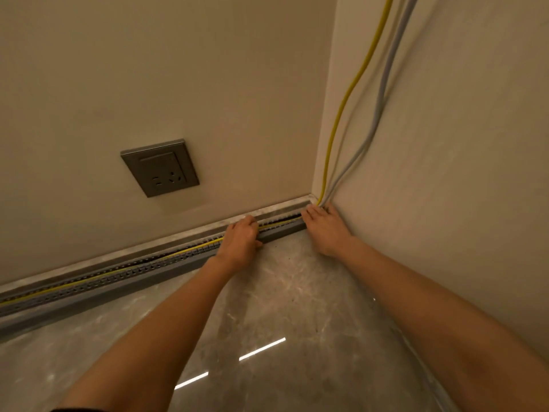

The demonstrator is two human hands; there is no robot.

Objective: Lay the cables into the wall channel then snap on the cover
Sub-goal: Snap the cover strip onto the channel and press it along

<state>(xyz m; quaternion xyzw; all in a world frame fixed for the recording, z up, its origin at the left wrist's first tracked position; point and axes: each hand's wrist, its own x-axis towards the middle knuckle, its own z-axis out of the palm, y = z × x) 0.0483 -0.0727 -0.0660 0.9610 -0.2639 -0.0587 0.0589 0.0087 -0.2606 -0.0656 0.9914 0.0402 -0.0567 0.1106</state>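
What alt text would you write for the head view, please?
The left hand grips an open grey channel along a wall; the right hand presses at the corner, where a yellow cable and grey cables come down into it.

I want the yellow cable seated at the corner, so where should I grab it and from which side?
Probably pinch the yellow cable on its loose stretch just above the corner, from the room side: walls block the back, and below it lies in the channel.

left grip (240, 242): bare | right grip (325, 230): bare | both forearms (166, 316): bare
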